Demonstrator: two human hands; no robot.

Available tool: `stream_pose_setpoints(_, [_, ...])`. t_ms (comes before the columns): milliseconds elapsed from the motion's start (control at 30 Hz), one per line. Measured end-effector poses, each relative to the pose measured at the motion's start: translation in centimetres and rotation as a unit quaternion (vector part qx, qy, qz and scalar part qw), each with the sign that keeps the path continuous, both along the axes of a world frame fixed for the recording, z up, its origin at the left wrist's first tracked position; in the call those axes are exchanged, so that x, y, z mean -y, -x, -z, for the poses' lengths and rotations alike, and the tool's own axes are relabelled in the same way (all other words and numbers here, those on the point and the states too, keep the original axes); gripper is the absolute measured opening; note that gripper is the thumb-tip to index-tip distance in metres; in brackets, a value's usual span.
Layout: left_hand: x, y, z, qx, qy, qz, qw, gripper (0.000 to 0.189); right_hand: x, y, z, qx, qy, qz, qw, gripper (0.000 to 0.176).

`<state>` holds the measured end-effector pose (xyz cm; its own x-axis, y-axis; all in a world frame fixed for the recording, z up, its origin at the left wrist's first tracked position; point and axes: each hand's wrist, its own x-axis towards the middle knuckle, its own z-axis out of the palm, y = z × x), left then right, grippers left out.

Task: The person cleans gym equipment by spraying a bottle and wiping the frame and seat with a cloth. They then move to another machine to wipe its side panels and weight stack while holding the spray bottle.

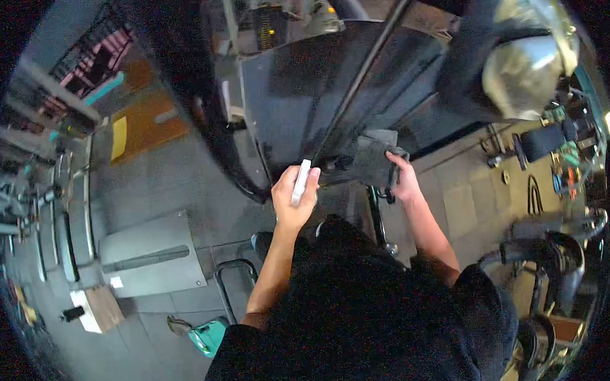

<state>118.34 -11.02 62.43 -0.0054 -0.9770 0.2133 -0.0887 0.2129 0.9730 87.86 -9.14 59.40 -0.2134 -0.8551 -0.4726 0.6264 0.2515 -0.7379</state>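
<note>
In the head view, my left hand [293, 196] is closed around a slim white bar-shaped object [302, 181], which sticks up between thumb and fingers. What kind of object it is I cannot tell. To its right, my right hand [402, 176] grips a dark grey cloth [372, 160] by its right side, and the cloth hangs out toward the left. Both hands are in front of a large dark panel [288, 90] of a gym machine. A dark metal rod [374, 57] runs slantwise across the panel, its lower end close above my left hand.
A grey slotted board [153, 253] lies on the floor at left, beside a wooden box [101, 309]. Near my left elbow is a green-topped item [209, 337]. Gym equipment [542, 142] lines the right side. A thick black frame [205, 106] curves down left of the panel.
</note>
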Motion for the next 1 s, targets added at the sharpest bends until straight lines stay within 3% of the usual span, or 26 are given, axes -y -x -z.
stream_pose_setpoints(133, [-1.5, -3.0, 4.7, 0.03, 0.012, -0.038, 0.999, 0.02, 2.7, -2.6, 6.7, -0.008, 0.036, -0.034, 0.999, 0.034])
stream_pose_setpoints(267, [-2.3, -2.8, 5.4, 0.058, 0.083, -0.052, 0.994, 0.018, 3.2, -2.3, 8.1, 0.023, 0.091, -0.04, 0.995, 0.032])
stream_pose_setpoints(467, [-2.4, -3.0, 8.7, 0.018, 0.082, -0.093, 0.992, 0.019, 1.3, -1.5, 17.1, 0.1, 0.123, -0.031, 0.987, 0.027])
stream_pose_setpoints(667, [-3.2, -1.1, 9.5, -0.068, 0.111, -0.132, 0.983, 0.016, -3.4, -0.9, 23.2, 0.188, 0.128, -0.003, 0.974, 0.029])
stream_pose_setpoints(767, [-4.2, -0.3, 8.0, -0.011, 0.09, -0.157, 0.983, 0.017, -2.7, -1.7, 25.7, 0.192, 0.092, 0.016, 0.977, 0.028])
stream_pose_setpoints(900, [-4.5, 1.1, 6.5, -0.056, 0.109, -0.189, 0.974, 0.021, -1.9, -3.6, 25.7, 0.175, 0.171, -0.032, 0.969, 0.029])
stream_pose_setpoints(1000, [-3.1, 1.2, 6.4, -0.091, 0.127, -0.168, 0.973, 0.024, -2.6, -4.6, 25.4, 0.185, 0.206, 0.012, 0.961, 0.032])
